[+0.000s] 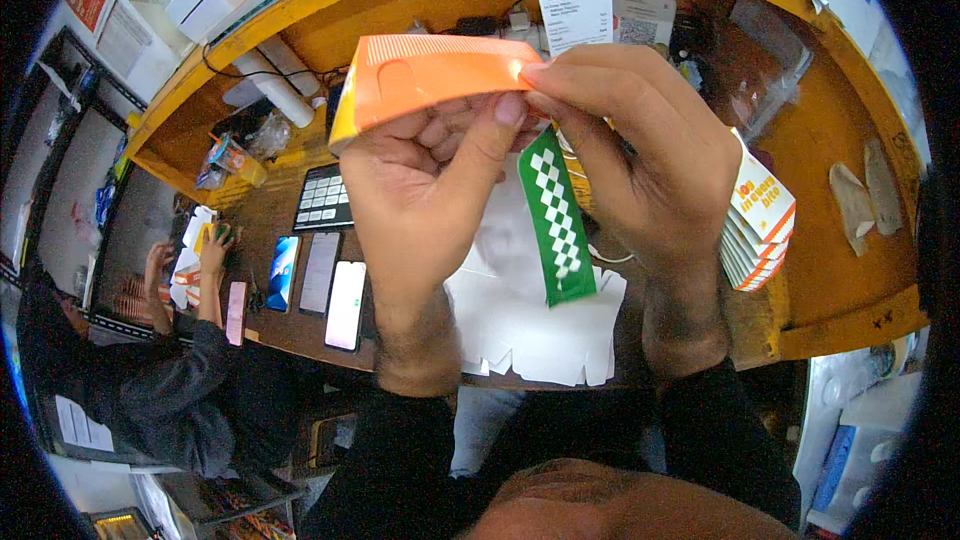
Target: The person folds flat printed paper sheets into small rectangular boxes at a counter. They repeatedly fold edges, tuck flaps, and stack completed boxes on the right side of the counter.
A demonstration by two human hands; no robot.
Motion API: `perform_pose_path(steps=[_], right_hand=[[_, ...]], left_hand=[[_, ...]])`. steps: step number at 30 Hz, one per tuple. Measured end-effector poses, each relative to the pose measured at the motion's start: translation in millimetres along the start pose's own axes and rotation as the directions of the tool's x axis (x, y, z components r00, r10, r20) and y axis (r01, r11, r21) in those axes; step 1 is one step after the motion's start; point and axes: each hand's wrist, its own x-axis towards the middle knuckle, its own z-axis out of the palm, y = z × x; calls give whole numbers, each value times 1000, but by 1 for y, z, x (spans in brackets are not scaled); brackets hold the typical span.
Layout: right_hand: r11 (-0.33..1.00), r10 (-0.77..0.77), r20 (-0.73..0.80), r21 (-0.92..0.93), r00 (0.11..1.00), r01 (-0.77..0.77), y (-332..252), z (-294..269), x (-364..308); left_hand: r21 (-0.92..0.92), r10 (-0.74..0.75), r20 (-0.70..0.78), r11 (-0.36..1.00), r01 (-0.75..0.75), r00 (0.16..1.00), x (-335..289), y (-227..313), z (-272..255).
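left hand (415,195) partly hidden, receipt (572,0) cut off

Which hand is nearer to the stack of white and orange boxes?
Right. The right hand, pinching the right end of the orange carton, appears just left of the stack; the left hand, holding the carton from below, is farther left.

Black print on receipt (572,2); orange lettering on carton stack (763,212); red poster (86,2) print seemingly blurred.
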Motion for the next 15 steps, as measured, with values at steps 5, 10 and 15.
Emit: perform_pose_path(steps=[5,10,15], right_hand=[[995,101,-33,-13,994,-102,3,-3,-1],[932,334,-5,149,943,-329,0,-7,-1],[919,330,52,210,943,-333,6,-12,-2]], left_hand=[[0,-76,7,997,76,997,-3,-8,-6],[113,-98,-11,989,99,995,0,-8,-3],[140,-161,3,977,159,987,-2,-10,-2]])
